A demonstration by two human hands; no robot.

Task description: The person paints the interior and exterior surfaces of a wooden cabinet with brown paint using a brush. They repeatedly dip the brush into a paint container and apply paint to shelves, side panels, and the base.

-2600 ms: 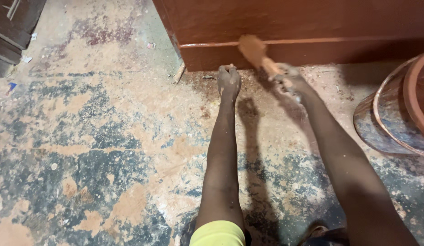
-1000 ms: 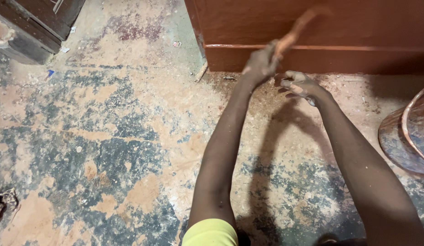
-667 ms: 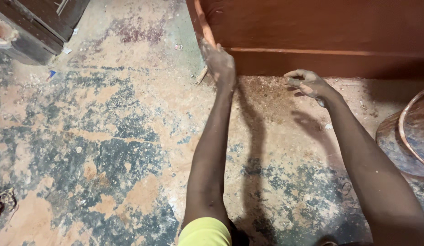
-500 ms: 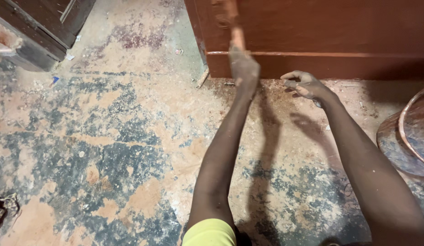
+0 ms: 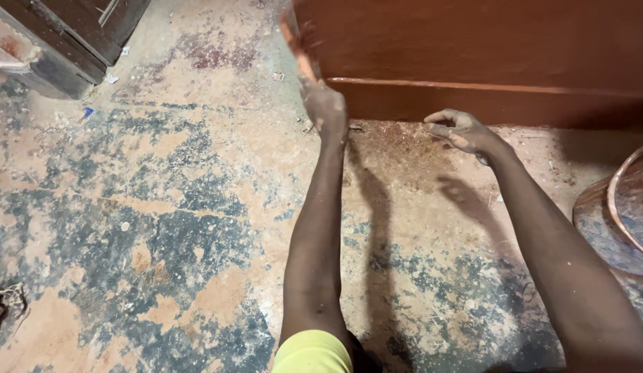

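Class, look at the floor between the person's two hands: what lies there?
In the head view, only bare dusty floor with reddish-brown powder lies between left hand and right hand.

1. The one camera sits on my head, looking steeply down past my arms at the floor (image 5: 162,228).
2. It faces forward toward the reddish wooden panel (image 5: 473,48), apparently within arm's reach.

Left arm extended straight forward, sleeve edge at the upper arm; left hand (image 5: 325,109) closed in a fist, knuckles up, wrist level. Right arm extended forward at a slant from the lower right; right hand (image 5: 461,131) palm down, fingers (image 5: 437,119) loosely curled, pointing left.
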